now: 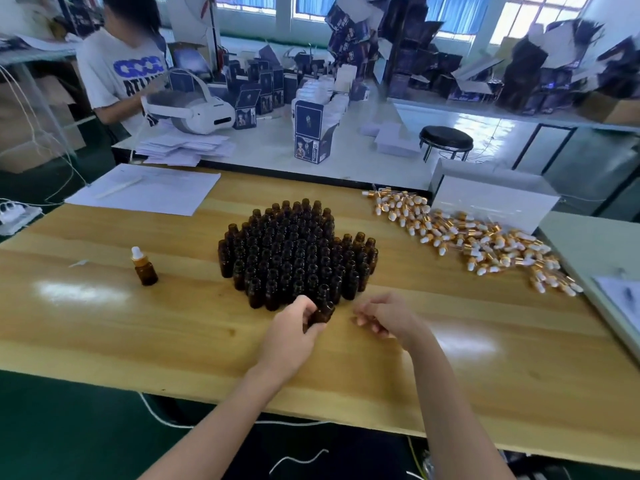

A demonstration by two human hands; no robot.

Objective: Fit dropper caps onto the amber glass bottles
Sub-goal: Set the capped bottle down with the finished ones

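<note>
The wooden worktop (173, 341) fills the middle of the view. A white sheet of paper (149, 192) lies at its far left corner. In the centre, a tight cluster of uncapped amber glass bottles (294, 251) stands upright, shoulder to shoulder. To the right, a loose pile of dropper caps (478, 237) with gold collars and white bulbs spreads along the far right edge towards the right-hand edge. A white box (491, 199) sits at the far right corner, just behind the pile.

Near the front of the cluster, the left hand (291, 327) has its fingers and thumb curled round one amber bottle (323, 311), open-necked and touching the front row. The right hand (388, 317) is just beside it, a little apart, fingers loosely curled and holding nothing visible. Towards the left edge, well apart from the cluster, one capped bottle (145, 268) stands alone and upright.
</note>
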